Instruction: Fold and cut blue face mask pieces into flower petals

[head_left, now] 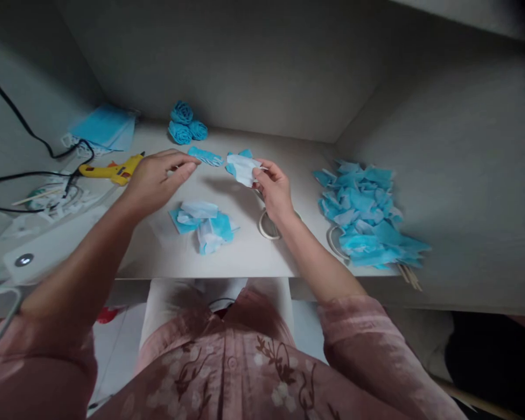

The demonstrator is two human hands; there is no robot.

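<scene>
Starting at the near edge, shows pale sticks (410,277) jutting past the tabletop (254,265) at right, close against a big heap of blue-and-white pieces (361,210). Looks unshaped, that heap aside from nothing countable: too tangled to number. Has a smaller loose group (221,227) of similar pieces nearer the middle, crumpled, apparently also left to shape. Note 1 tape ring (268,237) partly hidden by the right wrist, and another ring (331,240) beside the heap.

Farther in, pinches a white-and-blue piece (242,170) between the narrowed thumb and fingers of the right hand (275,189). Grips the end of a ribbed blue piece (206,156) in the nearly closed thumb and forefinger of the left hand (157,175), with a slight gap between the held pieces. Judge the ribbed piece as partly worked. Just left of that hand, note a yellow glue gun (114,171) lying unheld.

Farthest back, count 3 blue rosettes (181,132), clustered together, seemingly finished. In the back left corner, see flat blue masks (102,127), apparently uncut.
</scene>
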